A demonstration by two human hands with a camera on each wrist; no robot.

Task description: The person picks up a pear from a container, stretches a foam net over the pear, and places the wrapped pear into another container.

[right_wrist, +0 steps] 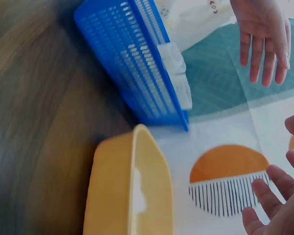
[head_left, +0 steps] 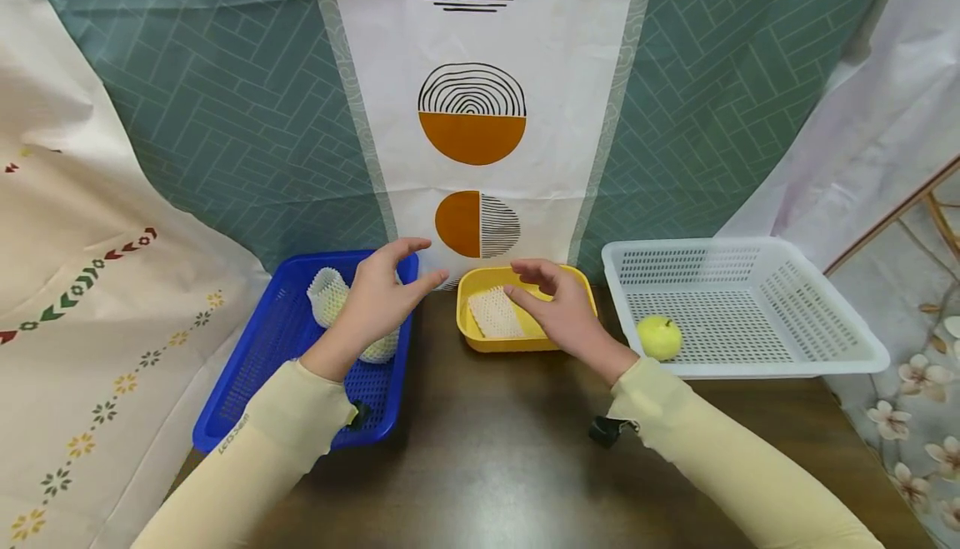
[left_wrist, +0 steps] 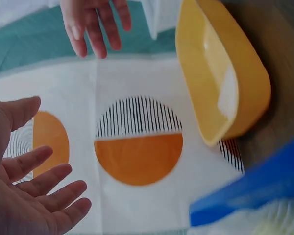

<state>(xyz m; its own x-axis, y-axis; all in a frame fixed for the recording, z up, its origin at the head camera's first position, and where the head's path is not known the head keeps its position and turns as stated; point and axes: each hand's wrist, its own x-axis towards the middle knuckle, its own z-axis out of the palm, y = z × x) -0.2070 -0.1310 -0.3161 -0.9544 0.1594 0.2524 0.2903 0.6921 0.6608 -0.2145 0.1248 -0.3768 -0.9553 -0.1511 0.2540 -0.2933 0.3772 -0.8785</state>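
My left hand (head_left: 381, 295) hovers over the right side of a blue basket (head_left: 251, 366), its fingers spread and holding nothing. Under it, partly hidden, lie pale fruits in white foam nets (head_left: 327, 296). My right hand (head_left: 558, 307) is held above the right part of a small yellow basin (head_left: 480, 346), fingers loosely bent, with nothing in them. Inside the basin rests a flat white foam net (head_left: 495, 313). Both wrist views show the two palms apart, the left hand (left_wrist: 39, 186) and the right hand (right_wrist: 279, 205) each with bare fingers.
To the right stands a white basket (head_left: 810, 366) with one yellow-green fruit (head_left: 659, 337) in its near left corner. All three containers are on a dark wooden table (head_left: 480, 449). A patterned cloth (head_left: 247, 99) hangs behind them.
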